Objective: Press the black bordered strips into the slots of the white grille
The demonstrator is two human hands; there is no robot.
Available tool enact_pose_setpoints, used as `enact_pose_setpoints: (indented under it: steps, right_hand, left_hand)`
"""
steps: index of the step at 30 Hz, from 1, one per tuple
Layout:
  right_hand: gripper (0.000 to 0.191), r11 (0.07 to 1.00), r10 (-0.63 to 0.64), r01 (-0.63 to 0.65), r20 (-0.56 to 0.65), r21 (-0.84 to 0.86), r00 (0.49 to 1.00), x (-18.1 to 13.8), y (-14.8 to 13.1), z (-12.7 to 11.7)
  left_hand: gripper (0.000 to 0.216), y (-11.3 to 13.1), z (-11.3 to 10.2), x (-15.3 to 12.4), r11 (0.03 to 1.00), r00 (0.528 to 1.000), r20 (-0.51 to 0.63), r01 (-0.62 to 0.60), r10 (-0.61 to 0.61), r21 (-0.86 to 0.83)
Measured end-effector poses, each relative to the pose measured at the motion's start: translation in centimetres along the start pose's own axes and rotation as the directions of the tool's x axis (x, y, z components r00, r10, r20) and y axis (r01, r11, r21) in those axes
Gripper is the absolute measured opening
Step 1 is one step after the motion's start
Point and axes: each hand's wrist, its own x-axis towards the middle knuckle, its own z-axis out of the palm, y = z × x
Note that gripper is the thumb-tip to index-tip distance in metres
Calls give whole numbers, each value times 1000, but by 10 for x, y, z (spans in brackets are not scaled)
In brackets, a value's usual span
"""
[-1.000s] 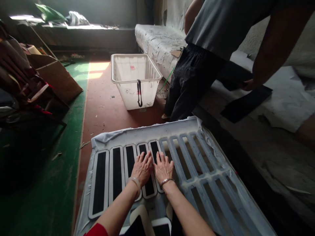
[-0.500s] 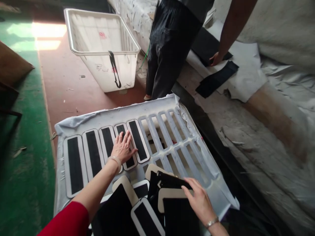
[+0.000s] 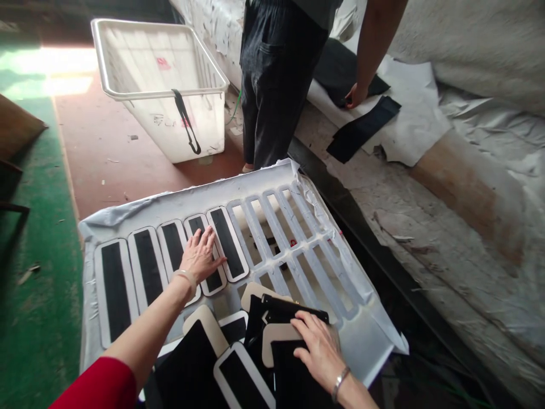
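Five long black panels with rounded white borders lie side by side on a cloth-covered slotted frame. My left hand rests with fingers spread across the fourth panel, its fingertips near the rightmost panel. At the frame's near side lies an overlapping pile of black pieces, some edged in beige. My right hand lies over this pile, fingers stretched out on a beige-edged black piece and near a narrow black strip. A white-bordered panel rests on the pile, its near end cut off by the view.
A white plastic bin with a black strap stands beyond the frame. Next to it a co-worker in dark trousers reaches over dark sheets on a long covered bench. Open slots run through the frame's right part.
The view has shifted slightly. My right hand has moved a little left and towards me over the pile. My left hand stays on the same panel. The co-worker's hand remains at the dark sheet.
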Motion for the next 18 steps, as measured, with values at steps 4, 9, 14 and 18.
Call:
enact_pose_setpoints:
  steps: [4,9,14,18]
  right_hand:
    - [30,997,28,-27,-18,70,999,-8,-6,-3]
    - [24,962,-253,242,81,129,964,-41,-12,-42]
    - [20,645,-759,679,-187,-350,624,-64,-27,-86]
    - [25,542,-828,725,-122,-426,547,-60,-28,-108]
  left_hand:
    - [76,-8,-8,3,998,1000,31,-5,7,-58]
    - [59,23,-50,-21,987,999,-39,23,-29,-162]
    - [48,113,-109,-105,397,815,473,334,334,-855]
    - [48,180,-93,-164,110,678,490,522,549,-846]
